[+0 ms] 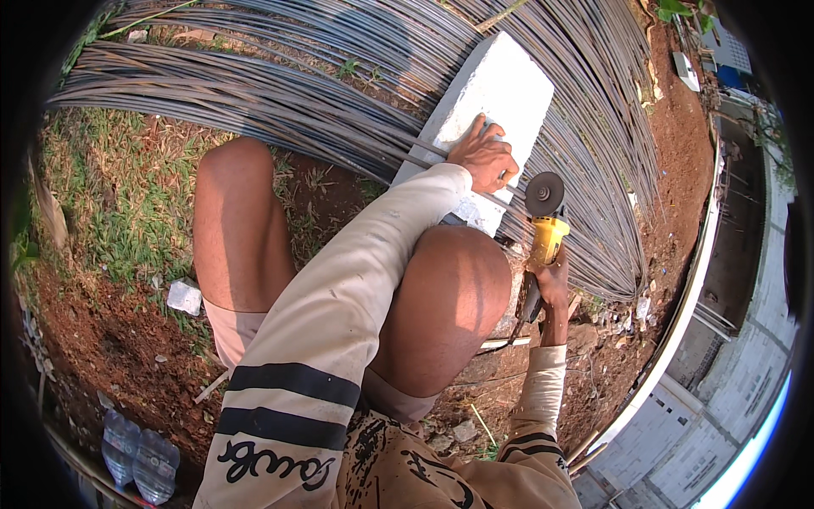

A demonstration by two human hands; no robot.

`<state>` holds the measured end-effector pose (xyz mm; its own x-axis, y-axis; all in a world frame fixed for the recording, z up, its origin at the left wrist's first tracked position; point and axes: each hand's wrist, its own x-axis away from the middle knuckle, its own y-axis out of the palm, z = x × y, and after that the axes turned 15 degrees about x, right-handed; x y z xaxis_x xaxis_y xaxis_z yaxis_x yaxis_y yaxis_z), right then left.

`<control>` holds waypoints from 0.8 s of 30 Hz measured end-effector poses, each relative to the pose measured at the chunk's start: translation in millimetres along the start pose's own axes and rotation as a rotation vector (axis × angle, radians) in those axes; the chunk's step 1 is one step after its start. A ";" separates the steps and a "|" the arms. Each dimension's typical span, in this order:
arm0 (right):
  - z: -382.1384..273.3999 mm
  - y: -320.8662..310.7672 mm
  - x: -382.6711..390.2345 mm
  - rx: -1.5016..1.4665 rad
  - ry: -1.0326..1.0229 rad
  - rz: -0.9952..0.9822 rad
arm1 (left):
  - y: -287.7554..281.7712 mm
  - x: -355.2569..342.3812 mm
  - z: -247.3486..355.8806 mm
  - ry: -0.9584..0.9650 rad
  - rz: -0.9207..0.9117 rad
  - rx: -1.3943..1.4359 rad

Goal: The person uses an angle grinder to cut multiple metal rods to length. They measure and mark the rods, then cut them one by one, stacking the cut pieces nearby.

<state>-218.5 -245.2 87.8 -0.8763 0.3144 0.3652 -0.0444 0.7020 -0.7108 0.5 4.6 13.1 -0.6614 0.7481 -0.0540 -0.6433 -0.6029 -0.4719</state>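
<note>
My left hand (485, 158) lies with bent fingers over a few thin steel rods (431, 151), pressing them on a white block (507, 85). The rods cross the block and stick out past its right side. My right hand (553, 278) is wrapped round the body of a yellow angle grinder (547, 239), its grip partly hidden. A dark cutting disc (544, 194) sits on the grinder's head, just right of the rod ends and apart from the left hand. Whether the disc spins cannot be told.
Long bundles of steel rods (229, 81) spread beyond the block and bend round to the right. My bare knees (462, 288) flank the work. A small white chunk (184, 297) and plastic bottles (140, 456) lie at left. A grey block wall (721, 382) stands at right.
</note>
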 end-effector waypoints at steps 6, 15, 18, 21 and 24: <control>-5.1 -8.1 -0.6 0.185 0.061 -0.023 | 2.4 0.0 -0.5 0.000 0.023 0.002; 16.5 6.8 -12.0 -0.166 -0.009 0.012 | 2.7 0.0 -1.6 0.011 0.031 0.007; 11.4 2.0 -13.2 -0.070 -0.041 -0.053 | 3.3 -0.8 -2.4 0.005 0.021 0.009; -1.5 -1.8 -6.2 0.115 -0.060 0.006 | 4.4 -1.5 -4.1 0.015 0.024 -0.006; -16.6 -4.9 3.5 0.129 0.036 -0.027 | 6.2 -1.0 -6.5 0.050 0.052 -0.022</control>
<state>-213.4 -237.0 102.6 -0.8565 0.3208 0.4044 -0.1307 0.6232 -0.7711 -0.3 1.9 4.6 -0.6735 0.7290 -0.1228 -0.5994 -0.6357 -0.4863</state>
